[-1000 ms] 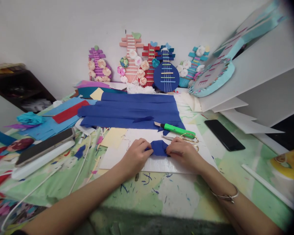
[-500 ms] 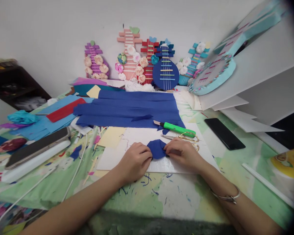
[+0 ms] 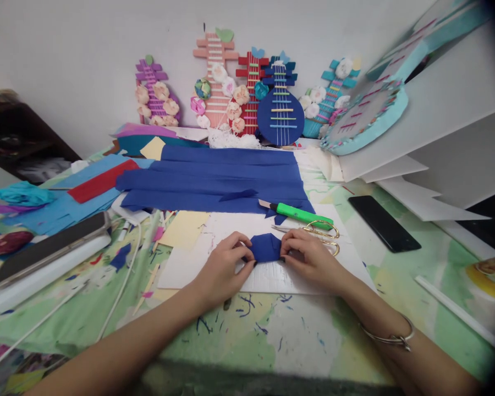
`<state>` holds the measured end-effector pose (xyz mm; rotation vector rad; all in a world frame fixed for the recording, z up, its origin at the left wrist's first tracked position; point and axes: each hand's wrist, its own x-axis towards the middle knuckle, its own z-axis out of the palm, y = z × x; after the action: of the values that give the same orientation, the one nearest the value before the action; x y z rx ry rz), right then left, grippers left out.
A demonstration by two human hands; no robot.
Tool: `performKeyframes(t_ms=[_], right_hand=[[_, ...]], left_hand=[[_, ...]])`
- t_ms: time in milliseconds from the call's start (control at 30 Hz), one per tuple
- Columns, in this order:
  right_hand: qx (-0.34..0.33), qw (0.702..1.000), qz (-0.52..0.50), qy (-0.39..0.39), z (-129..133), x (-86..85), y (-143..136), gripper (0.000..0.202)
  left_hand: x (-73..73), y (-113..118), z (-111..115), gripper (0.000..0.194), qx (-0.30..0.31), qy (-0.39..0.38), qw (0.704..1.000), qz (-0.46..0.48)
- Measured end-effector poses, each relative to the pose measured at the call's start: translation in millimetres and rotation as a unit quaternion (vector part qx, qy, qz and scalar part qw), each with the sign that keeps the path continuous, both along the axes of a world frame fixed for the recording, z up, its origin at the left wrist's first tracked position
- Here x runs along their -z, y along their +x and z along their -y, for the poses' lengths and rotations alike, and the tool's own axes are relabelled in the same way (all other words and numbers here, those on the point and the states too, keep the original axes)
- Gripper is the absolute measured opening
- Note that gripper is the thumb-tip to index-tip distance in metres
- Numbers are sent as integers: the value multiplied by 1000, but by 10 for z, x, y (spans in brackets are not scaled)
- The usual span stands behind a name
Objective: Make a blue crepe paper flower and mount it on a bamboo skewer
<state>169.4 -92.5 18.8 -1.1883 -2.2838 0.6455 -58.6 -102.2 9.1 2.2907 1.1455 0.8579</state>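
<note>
A small dark-blue paper piece (image 3: pixel 266 248) with cut corners is held over a white board (image 3: pixel 256 281). My left hand (image 3: pixel 230 265) pinches its left edge between thumb and fingers. On the opposite edge, my right hand (image 3: pixel 304 254) grips it with thumb and fingertips, and a bracelet circles that wrist. Just behind the right hand lie gold-handled scissors (image 3: pixel 328 239), partly covered by the fingers. A green utility knife (image 3: pixel 301 213) with its blade out rests beyond them, near the large folded blue paper sheets (image 3: pixel 214 179).
Decorated paper lutes, one of them blue (image 3: pixel 280 118), lean on the wall. A black phone (image 3: pixel 383 223) lies at right, with white boards standing behind it. At left are another phone (image 3: pixel 51 247), a white cable (image 3: pixel 121 286) and coloured paper. Blue scraps dot the green tablecloth (image 3: pixel 297 335).
My fingers have shifted on the blue piece's sides, and its outline now looks flatter and wider. The left thumb sits lower along its edge. The camera view has moved slightly.
</note>
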Motion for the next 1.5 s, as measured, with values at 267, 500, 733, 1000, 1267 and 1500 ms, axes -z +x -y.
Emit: performKeyframes(t_ms=[267,500,733,1000,1267,1500], right_hand=[[42,999,8,-4,2,26,-87,11],[69,997,20,-14,-1,48,-111,12],[69,997,32,-5,-5,60,-113,12],[83,996,33,26,-5,92,-150,11],[98,994,10,37,6,101,-157,10],[17,987,4,157,20,135,-169,27]], left_hand=[[-14,58,-3,10,-26,-39,999,-23],[-24,69,1,8,-38,-52,997,-31],[-10,71,-2,9,-37,-47,997,-38],[39,90,-28,11,-42,-22,998,-47],[41,117,-33,8,-65,-31,997,-33],[60,77,-26,18,-13,41,999,-14]])
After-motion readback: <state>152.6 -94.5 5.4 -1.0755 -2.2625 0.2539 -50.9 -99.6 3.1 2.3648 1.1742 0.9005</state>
